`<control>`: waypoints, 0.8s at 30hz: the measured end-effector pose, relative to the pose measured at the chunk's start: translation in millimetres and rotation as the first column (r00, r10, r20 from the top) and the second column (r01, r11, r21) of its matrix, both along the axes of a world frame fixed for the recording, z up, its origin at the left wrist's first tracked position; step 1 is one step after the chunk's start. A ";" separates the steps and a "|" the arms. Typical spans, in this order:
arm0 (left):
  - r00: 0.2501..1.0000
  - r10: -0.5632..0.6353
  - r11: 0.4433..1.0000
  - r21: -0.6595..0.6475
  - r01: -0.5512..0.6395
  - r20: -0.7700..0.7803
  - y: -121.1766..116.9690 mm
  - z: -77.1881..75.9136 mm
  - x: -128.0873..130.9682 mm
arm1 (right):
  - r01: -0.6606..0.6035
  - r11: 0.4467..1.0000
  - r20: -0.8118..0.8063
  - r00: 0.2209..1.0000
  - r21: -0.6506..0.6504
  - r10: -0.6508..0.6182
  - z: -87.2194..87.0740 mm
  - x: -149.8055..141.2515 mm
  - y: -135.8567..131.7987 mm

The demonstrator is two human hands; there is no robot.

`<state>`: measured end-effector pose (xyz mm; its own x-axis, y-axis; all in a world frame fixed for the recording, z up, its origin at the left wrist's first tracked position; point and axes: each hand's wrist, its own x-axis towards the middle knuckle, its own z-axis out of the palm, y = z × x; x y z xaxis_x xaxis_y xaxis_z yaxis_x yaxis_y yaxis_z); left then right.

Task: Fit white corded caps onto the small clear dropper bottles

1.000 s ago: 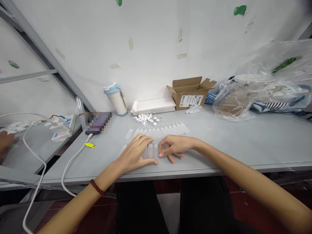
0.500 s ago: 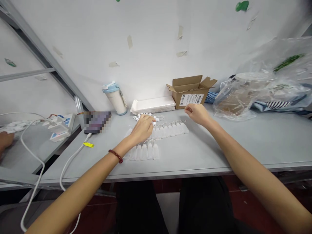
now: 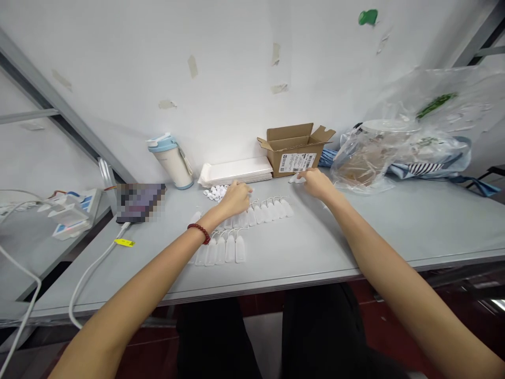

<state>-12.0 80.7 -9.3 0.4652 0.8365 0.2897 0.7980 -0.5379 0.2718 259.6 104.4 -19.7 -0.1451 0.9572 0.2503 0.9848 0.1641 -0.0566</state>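
My left hand reaches over the upper row of small, translucent white bottle-shaped pieces with thin white tails. Its fingers are bent together; whatever they hold is hidden. A lower row of similar pieces lies nearer the front edge, partly behind my left wrist. Beyond that hand sits a heap of small white parts. In front of the cardboard box, my right hand is closed at the fingertips on a small white piece, whose exact kind I cannot make out.
Behind the hands stand the open cardboard box and a stack of white flat packs. A cream tumbler, a phone and its white cable are at left. Clear plastic bags and blue striped cloth lie at right.
The view has shifted, so the bench items appear farther left. A small white piece now shows at my right fingertips, where none was visible. My left hand stays over the upper row.
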 end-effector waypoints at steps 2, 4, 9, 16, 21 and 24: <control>0.996 0.077 0.997 -0.023 -0.076 0.046 -5.8 8.1 -4.4 | 0.004 1.000 0.003 1.000 0.002 -0.004 -0.8 0.8 0.4; 0.979 0.139 0.990 -0.046 -0.133 0.150 -12.4 15.8 -9.2 | 0.013 1.000 0.009 1.000 0.009 -0.014 -2.0 1.5 0.7; 0.893 0.243 0.969 -0.138 -0.205 0.379 -21.8 22.3 -17.1 | 0.012 1.000 0.028 1.000 0.026 -0.012 -5.8 0.3 1.2; 0.877 0.209 0.975 -0.019 -0.223 0.433 -30.9 25.5 -26.3 | 0.065 0.994 -0.007 0.998 0.089 -0.064 -3.1 9.2 2.6; 0.885 0.224 0.968 0.015 -0.252 0.408 -46.0 27.8 -33.5 | 0.079 0.996 -0.091 0.993 0.030 -0.076 -4.0 18.9 3.6; 0.886 0.225 0.966 0.023 -0.256 0.405 -48.5 25.4 -33.1 | 0.080 0.996 -0.083 0.993 -0.037 -0.083 -4.1 15.0 2.0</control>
<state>-45.1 32.2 16.1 0.0859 0.8771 0.4725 0.7402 -0.3736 0.5590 274.6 106.4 -23.7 -0.0457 0.9730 0.2260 0.9864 0.0797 -0.1437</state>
